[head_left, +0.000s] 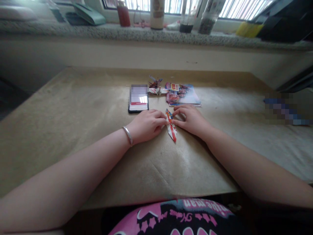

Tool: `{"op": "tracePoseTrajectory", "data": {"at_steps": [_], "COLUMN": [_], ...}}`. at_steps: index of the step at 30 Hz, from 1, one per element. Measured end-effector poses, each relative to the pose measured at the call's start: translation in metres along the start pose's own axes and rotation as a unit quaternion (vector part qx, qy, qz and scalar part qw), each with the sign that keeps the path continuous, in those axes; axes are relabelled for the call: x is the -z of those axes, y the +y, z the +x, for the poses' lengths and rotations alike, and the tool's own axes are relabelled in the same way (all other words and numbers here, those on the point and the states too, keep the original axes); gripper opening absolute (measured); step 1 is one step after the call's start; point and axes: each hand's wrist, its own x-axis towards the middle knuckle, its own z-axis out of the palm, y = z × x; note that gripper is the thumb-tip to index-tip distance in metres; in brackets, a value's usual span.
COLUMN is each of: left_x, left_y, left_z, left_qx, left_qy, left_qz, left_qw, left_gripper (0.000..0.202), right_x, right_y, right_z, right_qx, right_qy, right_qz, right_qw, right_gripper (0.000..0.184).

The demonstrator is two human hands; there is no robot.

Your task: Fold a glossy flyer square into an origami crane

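A slim, pointed piece of folded printed paper [173, 133], white with red and some blue, lies on the table between my hands. My left hand [149, 124], with a silver bangle at its wrist, has its fingers curled and their tips pinching the paper's left edge. From the other side, my right hand [187, 118] grips the right edge with thumb and bent fingers. Part of the paper's middle is hidden by the fingertips. Just beyond my left hand lies a phone [139, 103] with a lit screen.
Folded paper figures [156, 87] sit behind the phone's right side. Beside them is a stack of printed leaflets [184, 94]. A blurred bluish item [286, 111] lies at the table's right. Bottles, including a red one [123, 14], line the stone windowsill [137, 34].
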Motion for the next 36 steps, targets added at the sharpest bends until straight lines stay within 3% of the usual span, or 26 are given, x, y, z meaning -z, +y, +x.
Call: {"op": "tracePoseTrajectory", "data": {"at_steps": [5,12,19,27,36], "left_x": [0.000,-0.001,-0.003,-0.001,-0.001], "left_y": [0.001,0.004,0.005,0.006,0.004], "left_z": [0.001,0.002,0.001,0.002,0.001], "left_qx": [0.009,0.081,0.109,0.114,0.134], "left_qy": [0.014,0.012,0.031,-0.002,0.000], "left_qz": [0.008,0.015,0.005,0.008,-0.024], "left_qw": [1.000,0.997,0.994,0.993,0.991], "left_gripper": [0.024,0.023,0.026,0.027,0.026], "right_x": [0.002,0.002,0.001,0.003,0.004], "right_y": [-0.003,-0.011,-0.012,-0.014,-0.017], "right_z": [0.000,0.002,0.004,0.002,0.000], "right_qx": [0.037,0.098,0.086,0.083,0.076], "right_qy": [-0.008,-0.024,-0.028,-0.032,-0.024], "right_qz": [0.030,0.078,0.094,0.085,0.099], "right_qw": [0.999,0.992,0.991,0.992,0.992], "right_gripper": [0.019,0.019,0.015,0.013,0.009]}}
